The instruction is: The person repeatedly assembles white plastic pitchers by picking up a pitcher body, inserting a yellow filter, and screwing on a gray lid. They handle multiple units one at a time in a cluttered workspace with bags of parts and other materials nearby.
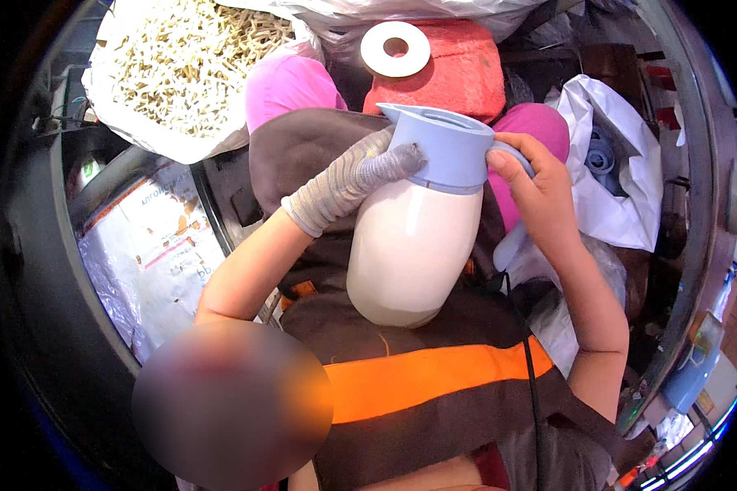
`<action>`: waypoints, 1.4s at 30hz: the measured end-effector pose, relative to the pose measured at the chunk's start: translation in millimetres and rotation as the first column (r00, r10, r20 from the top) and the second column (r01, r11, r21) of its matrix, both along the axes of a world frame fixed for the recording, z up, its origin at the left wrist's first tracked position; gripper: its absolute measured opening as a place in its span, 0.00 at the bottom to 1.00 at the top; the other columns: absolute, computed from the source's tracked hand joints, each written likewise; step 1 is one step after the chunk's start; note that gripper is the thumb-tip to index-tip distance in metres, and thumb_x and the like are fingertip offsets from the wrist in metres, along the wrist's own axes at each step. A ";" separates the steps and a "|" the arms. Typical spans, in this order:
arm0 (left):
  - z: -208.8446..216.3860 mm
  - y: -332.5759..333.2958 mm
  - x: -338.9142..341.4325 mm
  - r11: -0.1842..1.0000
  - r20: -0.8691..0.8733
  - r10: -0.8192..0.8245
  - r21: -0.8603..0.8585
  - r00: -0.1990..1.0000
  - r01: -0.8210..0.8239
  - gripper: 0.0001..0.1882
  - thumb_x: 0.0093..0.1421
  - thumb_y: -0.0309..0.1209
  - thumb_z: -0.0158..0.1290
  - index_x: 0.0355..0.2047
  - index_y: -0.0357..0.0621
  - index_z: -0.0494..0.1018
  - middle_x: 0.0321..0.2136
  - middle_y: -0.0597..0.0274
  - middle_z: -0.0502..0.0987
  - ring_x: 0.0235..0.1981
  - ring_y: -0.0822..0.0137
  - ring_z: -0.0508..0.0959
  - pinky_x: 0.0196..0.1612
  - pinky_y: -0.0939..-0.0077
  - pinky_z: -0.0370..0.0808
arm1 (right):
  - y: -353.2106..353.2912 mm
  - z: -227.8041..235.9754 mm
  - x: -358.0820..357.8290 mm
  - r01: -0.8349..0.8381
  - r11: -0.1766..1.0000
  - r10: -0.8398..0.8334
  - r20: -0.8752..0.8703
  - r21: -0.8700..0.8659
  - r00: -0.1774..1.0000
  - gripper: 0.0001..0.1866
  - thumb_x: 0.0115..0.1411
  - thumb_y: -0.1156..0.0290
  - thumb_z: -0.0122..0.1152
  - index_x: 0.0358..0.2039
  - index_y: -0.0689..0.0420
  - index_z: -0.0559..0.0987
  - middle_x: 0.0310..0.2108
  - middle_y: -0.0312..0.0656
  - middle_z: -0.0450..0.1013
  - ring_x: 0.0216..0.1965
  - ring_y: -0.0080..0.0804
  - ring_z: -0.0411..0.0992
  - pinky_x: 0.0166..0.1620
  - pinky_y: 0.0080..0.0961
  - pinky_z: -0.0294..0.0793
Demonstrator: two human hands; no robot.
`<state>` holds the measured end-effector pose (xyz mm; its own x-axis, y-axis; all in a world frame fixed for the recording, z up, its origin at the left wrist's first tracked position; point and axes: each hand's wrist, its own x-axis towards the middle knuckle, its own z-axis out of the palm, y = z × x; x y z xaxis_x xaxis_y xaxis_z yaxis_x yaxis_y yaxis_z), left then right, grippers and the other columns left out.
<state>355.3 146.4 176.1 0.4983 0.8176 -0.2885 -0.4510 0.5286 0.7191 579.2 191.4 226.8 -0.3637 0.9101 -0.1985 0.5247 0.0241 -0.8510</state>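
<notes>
A thermal jug [415, 254] with a white body and a light blue collar, spout and handle leans over my lap, its base toward me. My left hand [360, 176], in a grey knitted glove, is wrapped round the collar below the spout, thumb across the front. My bare right hand [536, 180] is closed on the blue handle at the jug's right side. The spout points to the far left. Behind the collar, part of my left fingers is hidden.
Far left, a white sack [192, 78] holds many small pale pieces. A roll of white tape [374, 49] lies on a red cloth bundle [458, 69]. Blue plastic parts [601, 155] sit in a white bag [643, 209] at right. A black cable [531, 368] hangs down my right side.
</notes>
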 end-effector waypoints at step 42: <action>-71.5 167.9 16.7 0.810 -0.815 0.481 0.272 -0.323 0.520 0.41 0.43 0.57 0.58 0.57 0.57 0.62 0.57 0.44 0.60 0.57 0.42 0.62 0.51 0.43 0.65 | 23.0 65.5 79.3 0.035 0.931 -0.115 -0.199 -0.363 0.973 0.17 0.59 0.58 0.55 0.20 0.56 0.72 0.15 0.32 0.67 0.13 0.18 0.66 0.19 0.14 0.63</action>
<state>372.1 314.3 104.6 0.0359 0.9987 -0.0363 0.9892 -0.0304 0.1432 658.4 214.4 292.2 -0.3669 0.8206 -0.4381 0.3181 -0.3319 -0.8880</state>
